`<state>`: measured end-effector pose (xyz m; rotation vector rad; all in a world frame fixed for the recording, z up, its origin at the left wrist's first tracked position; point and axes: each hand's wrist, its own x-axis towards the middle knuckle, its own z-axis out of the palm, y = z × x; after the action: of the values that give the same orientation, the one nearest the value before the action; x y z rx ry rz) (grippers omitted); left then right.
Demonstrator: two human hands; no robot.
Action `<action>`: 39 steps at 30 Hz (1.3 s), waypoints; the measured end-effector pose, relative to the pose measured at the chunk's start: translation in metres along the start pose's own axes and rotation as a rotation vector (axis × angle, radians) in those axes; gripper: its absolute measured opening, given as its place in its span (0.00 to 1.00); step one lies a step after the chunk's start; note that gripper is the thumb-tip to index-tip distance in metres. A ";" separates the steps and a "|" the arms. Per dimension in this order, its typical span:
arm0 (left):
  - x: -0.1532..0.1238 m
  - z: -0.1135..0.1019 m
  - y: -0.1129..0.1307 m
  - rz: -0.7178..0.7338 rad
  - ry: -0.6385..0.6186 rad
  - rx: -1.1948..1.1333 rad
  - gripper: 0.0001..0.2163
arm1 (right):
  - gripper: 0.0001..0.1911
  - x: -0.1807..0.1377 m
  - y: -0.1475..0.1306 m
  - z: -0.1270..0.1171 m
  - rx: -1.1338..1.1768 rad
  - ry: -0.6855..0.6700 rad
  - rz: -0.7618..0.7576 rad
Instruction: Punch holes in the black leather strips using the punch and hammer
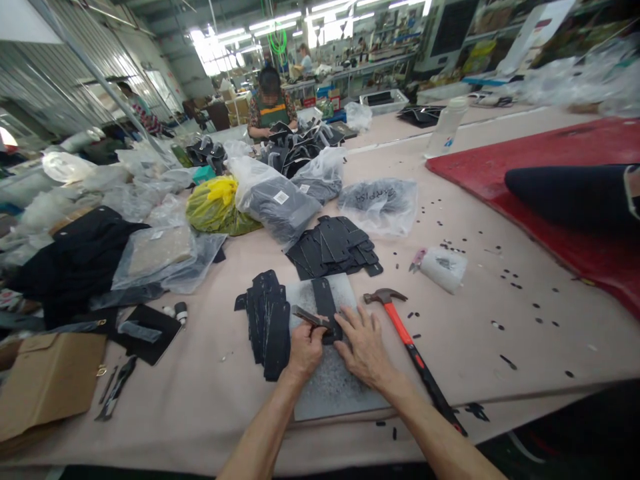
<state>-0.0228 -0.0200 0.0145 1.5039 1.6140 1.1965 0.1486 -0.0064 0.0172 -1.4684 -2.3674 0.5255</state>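
My left hand [306, 350] is closed around a metal punch [311, 316], a short steel tool lying at a slant over a black strip [325, 297]. The strip rests on a worn grey board [320, 393]. With fingers spread, my right hand [364, 343] lies on the board and its fingertips touch the strip's right edge. A claw hammer [415, 360] with a red and black handle lies right of my right hand. Left of the board is a pile of black strips [267, 327]; behind it a second, fanned pile of black pieces [333, 247] is spread out.
Bagged black pieces [280, 200] and a yellow bag [217, 203] stand farther back. Pink-handled snips [417, 260] lie beside a white roll [445, 269]. Small black offcuts [507, 273] dot the right side. A cardboard box [53, 380] sits at left. A co-worker [270, 103] sits across the table.
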 end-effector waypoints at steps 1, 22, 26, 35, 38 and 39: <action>0.000 0.000 0.000 0.000 -0.012 0.001 0.09 | 0.27 0.001 0.005 0.001 0.030 -0.018 0.001; -0.003 0.004 0.001 0.113 -0.052 0.169 0.10 | 0.22 0.005 0.017 0.001 0.209 0.011 0.058; -0.005 0.008 -0.002 0.193 -0.038 0.274 0.11 | 0.22 0.005 0.019 0.002 0.224 0.019 0.063; -0.007 0.017 -0.003 0.259 -0.037 0.435 0.13 | 0.23 0.004 0.019 0.003 0.181 0.012 0.019; -0.007 0.017 -0.003 0.237 -0.034 0.442 0.13 | 0.21 0.002 0.028 -0.015 0.102 0.095 0.038; -0.007 0.017 -0.003 0.231 -0.030 0.439 0.13 | 0.20 0.000 0.034 -0.023 0.047 0.138 0.085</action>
<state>-0.0074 -0.0236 0.0037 2.0179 1.7998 0.9662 0.1853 0.0112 0.0221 -1.5383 -2.1805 0.4803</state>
